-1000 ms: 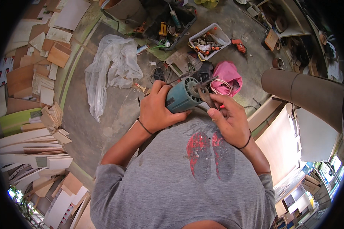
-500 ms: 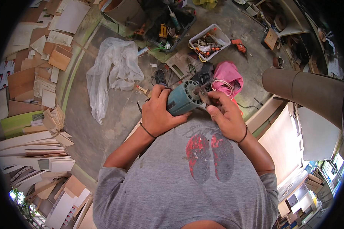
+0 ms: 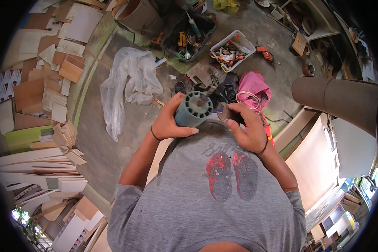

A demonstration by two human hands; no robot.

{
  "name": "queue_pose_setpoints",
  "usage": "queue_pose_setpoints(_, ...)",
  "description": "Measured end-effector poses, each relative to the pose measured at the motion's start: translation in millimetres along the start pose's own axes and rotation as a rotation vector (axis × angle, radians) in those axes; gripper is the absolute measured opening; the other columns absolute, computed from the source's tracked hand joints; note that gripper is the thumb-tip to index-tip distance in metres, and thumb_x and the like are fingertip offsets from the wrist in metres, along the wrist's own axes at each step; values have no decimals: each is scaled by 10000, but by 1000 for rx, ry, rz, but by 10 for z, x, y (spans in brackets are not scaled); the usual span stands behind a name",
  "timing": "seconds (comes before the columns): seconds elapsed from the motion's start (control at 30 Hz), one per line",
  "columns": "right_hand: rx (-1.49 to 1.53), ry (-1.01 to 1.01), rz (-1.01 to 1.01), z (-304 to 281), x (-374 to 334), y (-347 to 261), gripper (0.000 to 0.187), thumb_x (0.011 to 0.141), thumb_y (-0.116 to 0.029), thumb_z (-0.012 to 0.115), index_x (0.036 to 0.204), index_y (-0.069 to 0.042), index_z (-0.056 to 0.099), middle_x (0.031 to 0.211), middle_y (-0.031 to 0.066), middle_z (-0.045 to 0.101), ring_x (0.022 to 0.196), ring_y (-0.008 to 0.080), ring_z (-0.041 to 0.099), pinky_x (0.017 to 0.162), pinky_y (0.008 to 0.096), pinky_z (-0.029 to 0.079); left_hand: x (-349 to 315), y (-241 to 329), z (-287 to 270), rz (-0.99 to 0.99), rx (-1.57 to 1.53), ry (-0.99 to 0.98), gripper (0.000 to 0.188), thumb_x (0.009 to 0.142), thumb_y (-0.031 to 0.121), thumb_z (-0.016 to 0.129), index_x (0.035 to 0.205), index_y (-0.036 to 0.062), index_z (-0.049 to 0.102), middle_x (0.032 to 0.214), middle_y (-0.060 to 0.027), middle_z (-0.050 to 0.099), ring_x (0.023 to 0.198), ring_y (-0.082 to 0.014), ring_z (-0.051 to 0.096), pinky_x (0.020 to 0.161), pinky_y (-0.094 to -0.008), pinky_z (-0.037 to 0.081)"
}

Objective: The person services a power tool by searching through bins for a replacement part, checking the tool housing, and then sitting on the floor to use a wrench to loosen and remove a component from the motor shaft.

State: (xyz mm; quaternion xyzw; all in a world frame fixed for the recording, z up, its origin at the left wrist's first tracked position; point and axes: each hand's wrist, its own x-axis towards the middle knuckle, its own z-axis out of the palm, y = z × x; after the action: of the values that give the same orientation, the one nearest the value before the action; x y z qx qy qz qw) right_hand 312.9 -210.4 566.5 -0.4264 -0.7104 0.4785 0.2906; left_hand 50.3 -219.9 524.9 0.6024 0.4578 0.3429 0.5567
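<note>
My left hand is wrapped round a teal cylindrical power tool, which looks like a trim router motor. Its slotted round end and the metal shaft at its centre are turned up toward me. In my right hand, a flat, dark metal open-end wrench is pinched between thumb and fingers. The wrench's jaw points at the tool but sits apart from it, to its right. Both hands are held in front of my grey shirt. My fingers hide part of the wrench's handle.
Beyond my hands lie a pink bag, a black plastic bag and clear plastic sheeting. Farther off stand a white bin of tools, a black crate and an orange drill. Board offcuts line the left; a brown roll is at right.
The wrench has come away from the tool's shaft, leaving a gap. The tool has tilted so its slotted end faces up more. The whole view has shifted slightly.
</note>
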Motion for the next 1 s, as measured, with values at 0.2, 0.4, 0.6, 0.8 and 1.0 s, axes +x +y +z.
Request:
queue_pose_setpoints(0.2, 513, 174, 240, 214, 66, 387, 264, 847, -131, 679, 1026, -3, 534, 890, 23, 566, 783, 87, 546, 712, 241, 457, -59, -303, -176, -287, -449, -187, 794, 558, 234, 828, 1240, 5, 491, 1167, -75, 584, 1059, -168, 555, 952, -318, 408)
queue_pose_setpoints(0.4, 766, 110, 269, 459, 397, 355, 215, 862, -133, 654, 1007, -43, 523, 825, -12, 551, 723, 58, 536, 581, 202, 424, 51, -191, -159, -360, -489, -298, 886, 545, 235, 839, 1301, 2, 439, 1209, -76, 553, 1114, -178, 516, 985, -336, 386)
queue_pose_setpoints(0.6, 731, 48, 172, 612, 498, 518, 94, 903, -89, 595, 951, -52, 523, 834, -37, 530, 760, 30, 498, 667, 199, 423, 171, 211, -54, -269, -198, -373, 814, 543, 295, 833, 1234, -3, 524, 1219, -95, 496, 1152, -233, 473, 998, -345, 342)
queue_pose_setpoints(0.8, 969, 78, 211, 663, 790, 398, 282, 965, -295, 512, 1060, -36, 567, 863, -5, 592, 803, 58, 536, 752, 232, 451, 320, 211, -245, -272, -99, -380, 731, 554, 340, 817, 1146, -15, 575, 1147, -100, 515, 1097, -226, 491, 960, -345, 360)
queue_pose_setpoints(1.0, 1151, 52, 418, 907, 1070, 645, 292, 976, -290, 480, 997, -23, 594, 877, -8, 606, 774, 57, 530, 720, 221, 443, 449, -86, -502, -443, -246, -328, 676, 627, 342, 786, 1139, -36, 559, 1040, -66, 622, 948, -166, 583, 881, -311, 450)
